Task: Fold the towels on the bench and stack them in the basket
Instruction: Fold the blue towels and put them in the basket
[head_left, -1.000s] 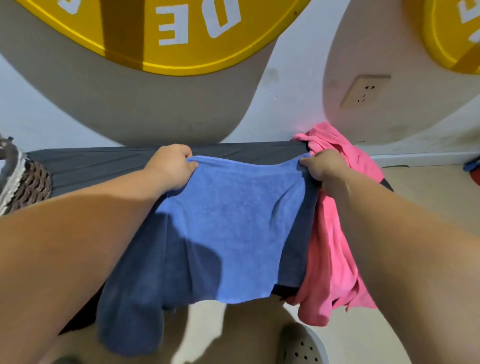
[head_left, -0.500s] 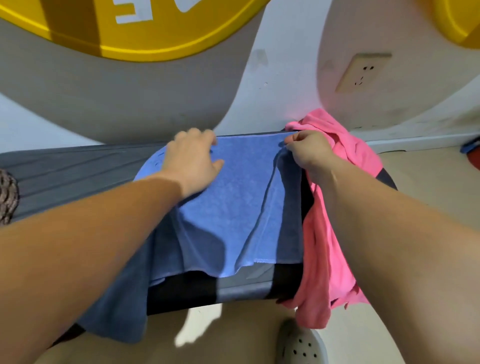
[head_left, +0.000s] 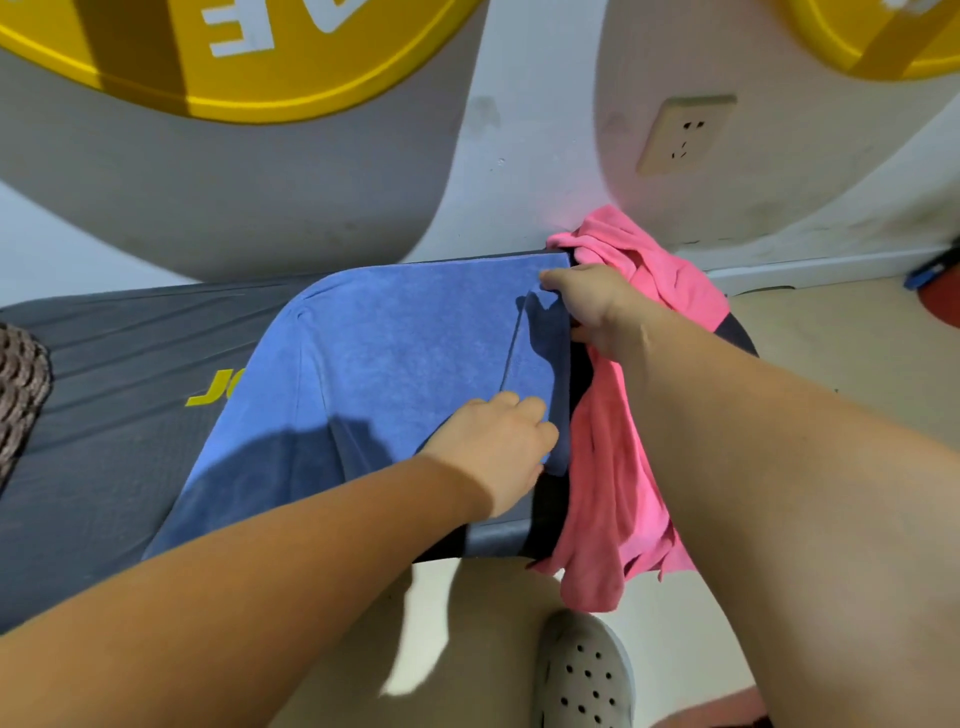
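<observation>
A blue towel (head_left: 395, 358) lies spread over the dark grey bench (head_left: 114, 364), its near edge hanging off the front. My right hand (head_left: 584, 306) pinches the towel's far right corner, where a narrow strip is turned over. My left hand (head_left: 498, 447) grips the towel's near right corner at the bench's front edge. A pink towel (head_left: 613, 457) lies crumpled at the bench's right end and droops down its side. The woven basket (head_left: 21, 384) shows only as a sliver at the left edge.
The bench stands against a grey and white wall with yellow signs (head_left: 249, 57) and a socket (head_left: 685, 132). Beige floor lies to the right and in front. A perforated grey clog (head_left: 584, 675) is on the floor below the bench edge.
The blue towel went from held up by both top corners to laid flat across the bench. My left hand moved from the far left corner to the near right corner.
</observation>
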